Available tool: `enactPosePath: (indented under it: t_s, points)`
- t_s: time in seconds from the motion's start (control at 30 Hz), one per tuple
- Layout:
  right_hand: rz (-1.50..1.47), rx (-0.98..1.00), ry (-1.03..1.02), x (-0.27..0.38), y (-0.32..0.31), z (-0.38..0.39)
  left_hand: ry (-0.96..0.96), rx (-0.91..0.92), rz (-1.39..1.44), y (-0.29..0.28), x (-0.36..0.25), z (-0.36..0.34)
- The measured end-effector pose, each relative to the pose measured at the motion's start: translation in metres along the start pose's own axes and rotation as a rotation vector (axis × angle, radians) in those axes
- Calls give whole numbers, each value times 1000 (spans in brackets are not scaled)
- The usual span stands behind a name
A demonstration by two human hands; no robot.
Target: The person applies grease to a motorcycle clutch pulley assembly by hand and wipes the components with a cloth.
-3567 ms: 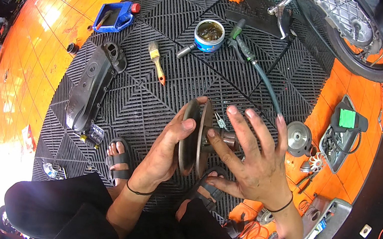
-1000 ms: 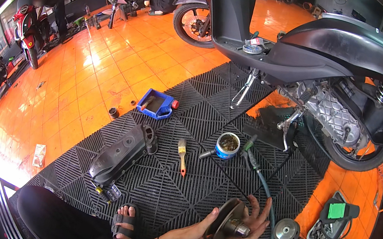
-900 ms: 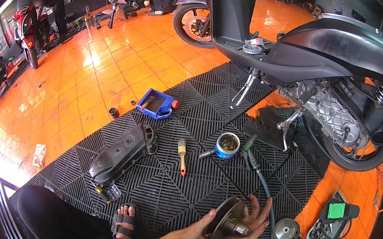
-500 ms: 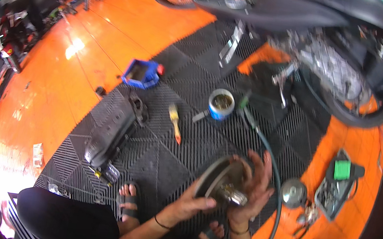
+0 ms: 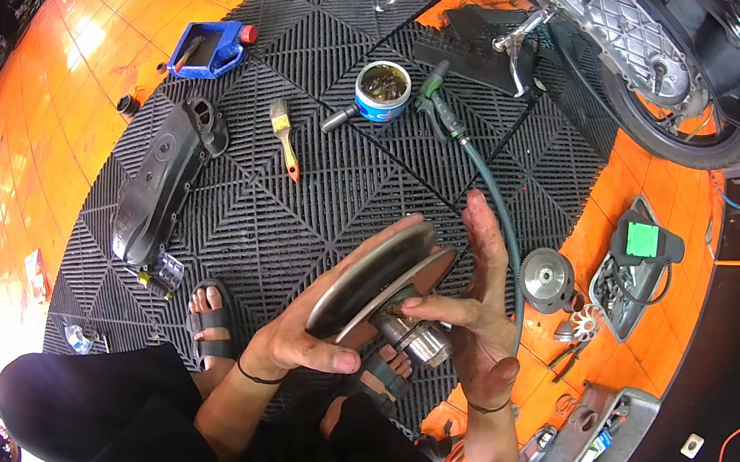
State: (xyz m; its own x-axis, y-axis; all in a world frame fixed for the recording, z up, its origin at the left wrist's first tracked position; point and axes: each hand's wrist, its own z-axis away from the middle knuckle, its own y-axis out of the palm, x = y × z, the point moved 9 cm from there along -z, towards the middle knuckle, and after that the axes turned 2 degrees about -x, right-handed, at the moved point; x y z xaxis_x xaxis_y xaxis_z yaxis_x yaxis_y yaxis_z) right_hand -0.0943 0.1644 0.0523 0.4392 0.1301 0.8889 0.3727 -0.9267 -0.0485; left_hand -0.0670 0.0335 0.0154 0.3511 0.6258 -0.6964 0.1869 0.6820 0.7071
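My left hand [image 5: 306, 348] grips the lower rim of a round grey metal pulley disc [image 5: 370, 278], holding it tilted on edge above my sandalled feet. My right hand [image 5: 479, 308] is on the short steel hub [image 5: 416, 337] that sticks out of the disc's right face, thumb and palm on it, fingers stretched up past the disc's edge. A second thin disc sits close behind the first on the same hub.
A black ribbed floor mat [image 5: 294, 218] on orange floor carries a black engine cover [image 5: 158, 181], a paintbrush [image 5: 286, 137], an open grease tin [image 5: 382, 91], a blue tray [image 5: 210, 48] and a green hose [image 5: 485, 187]. A scooter [image 5: 654, 53] stands behind. Metal parts [image 5: 546, 278] and trays [image 5: 633, 265] lie right.
The view has dropped from the scooter to my hands. The disc stays in both hands; my right hand has shifted from spread across its face to the hub with fingers pointing up.
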Motion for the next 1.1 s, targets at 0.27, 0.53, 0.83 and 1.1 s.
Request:
enactPosePath:
  t_s: [0.27,0.53,0.83,1.1]
  points:
    - [162,45,-18,1,2,3,62,73,50,0,-1,0]
    - [808,204,-221,31,-9,-1,92,99,12,4,0,-3]
    - [1115,258,-279,19,-18,10,22,-37,57,2,0,0]
    - [220,59,311,-20,-5,29,237,-31,-304,-11,-8,-7]
